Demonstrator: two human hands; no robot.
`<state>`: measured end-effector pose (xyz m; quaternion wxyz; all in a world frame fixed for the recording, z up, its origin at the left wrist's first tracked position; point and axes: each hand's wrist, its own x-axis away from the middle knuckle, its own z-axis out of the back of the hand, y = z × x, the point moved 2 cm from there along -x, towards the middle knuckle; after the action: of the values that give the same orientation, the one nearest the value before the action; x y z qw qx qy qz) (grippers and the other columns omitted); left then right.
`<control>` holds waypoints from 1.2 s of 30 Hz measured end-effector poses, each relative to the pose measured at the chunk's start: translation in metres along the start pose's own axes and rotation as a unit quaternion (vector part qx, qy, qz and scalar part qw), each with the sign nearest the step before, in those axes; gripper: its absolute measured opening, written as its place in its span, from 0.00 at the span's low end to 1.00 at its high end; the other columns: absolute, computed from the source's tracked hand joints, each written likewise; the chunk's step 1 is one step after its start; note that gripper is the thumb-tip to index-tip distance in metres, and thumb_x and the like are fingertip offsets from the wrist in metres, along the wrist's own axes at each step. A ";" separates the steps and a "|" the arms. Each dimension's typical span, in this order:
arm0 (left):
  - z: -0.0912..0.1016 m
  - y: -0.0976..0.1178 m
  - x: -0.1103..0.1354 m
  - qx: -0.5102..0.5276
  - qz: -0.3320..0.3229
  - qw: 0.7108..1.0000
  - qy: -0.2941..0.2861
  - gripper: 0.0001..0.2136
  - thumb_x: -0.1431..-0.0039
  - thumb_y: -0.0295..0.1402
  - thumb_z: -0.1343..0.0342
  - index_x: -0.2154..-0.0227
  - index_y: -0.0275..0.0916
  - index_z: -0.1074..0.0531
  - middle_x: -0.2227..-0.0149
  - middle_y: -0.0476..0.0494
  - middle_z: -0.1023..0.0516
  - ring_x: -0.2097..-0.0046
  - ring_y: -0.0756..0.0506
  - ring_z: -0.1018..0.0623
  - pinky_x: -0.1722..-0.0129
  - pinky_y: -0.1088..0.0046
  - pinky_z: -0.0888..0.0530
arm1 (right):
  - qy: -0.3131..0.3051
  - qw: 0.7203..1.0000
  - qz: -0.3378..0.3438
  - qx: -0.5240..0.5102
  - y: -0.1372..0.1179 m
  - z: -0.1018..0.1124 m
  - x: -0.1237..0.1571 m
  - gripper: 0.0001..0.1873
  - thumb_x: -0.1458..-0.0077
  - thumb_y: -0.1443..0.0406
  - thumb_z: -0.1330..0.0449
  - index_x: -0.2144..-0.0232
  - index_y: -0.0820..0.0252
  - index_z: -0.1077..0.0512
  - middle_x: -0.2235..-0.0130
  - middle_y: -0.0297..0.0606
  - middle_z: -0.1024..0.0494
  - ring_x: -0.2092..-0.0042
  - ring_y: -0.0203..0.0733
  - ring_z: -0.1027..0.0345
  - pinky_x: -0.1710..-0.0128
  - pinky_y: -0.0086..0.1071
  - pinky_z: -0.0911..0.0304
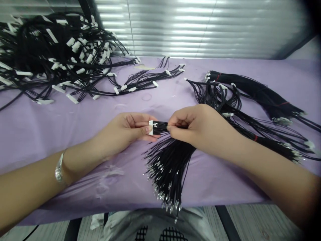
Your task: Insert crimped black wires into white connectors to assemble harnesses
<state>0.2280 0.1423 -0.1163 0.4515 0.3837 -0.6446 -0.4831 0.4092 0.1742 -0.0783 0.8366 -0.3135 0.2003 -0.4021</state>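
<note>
My left hand (pixel 136 128) is closed on a white connector (pixel 150 127), pinching it between thumb and fingers. Several thin black wires (pixel 160 127) run from the connector to the right. My right hand (pixel 192 124) pinches one or more of these wires a short way from the connector; exactly which ones is hidden by the fingers. Below and between the hands, a thick bundle of black wires (pixel 173 170) fans toward the table's front edge, with bare silver terminals at the ends.
A large heap of black cables with white connectors (pixel 57 57) fills the back left. Finished-looking cables (pixel 140 80) lie at centre back. A tied black wire bundle (pixel 250 88) and more wires (pixel 271 130) lie on the right. The purple-covered table (pixel 82 124) meets window blinds (pixel 188 30).
</note>
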 end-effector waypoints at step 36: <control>0.002 0.001 0.000 -0.011 0.002 1.000 -0.010 0.08 0.46 0.30 0.39 0.63 0.37 0.23 0.62 0.45 0.20 0.61 0.50 0.21 0.60 0.79 0.24 | -0.007 0.999 -0.030 -0.043 0.003 0.000 -0.002 0.06 0.56 0.70 0.43 0.82 0.63 0.28 0.83 0.28 0.34 0.80 0.26 0.46 0.82 0.25 0.53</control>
<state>0.2263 0.1434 -0.1156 0.4504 0.3725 -0.6444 -0.4931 0.4095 0.1774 -0.0796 0.8114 -0.3580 0.2023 -0.4154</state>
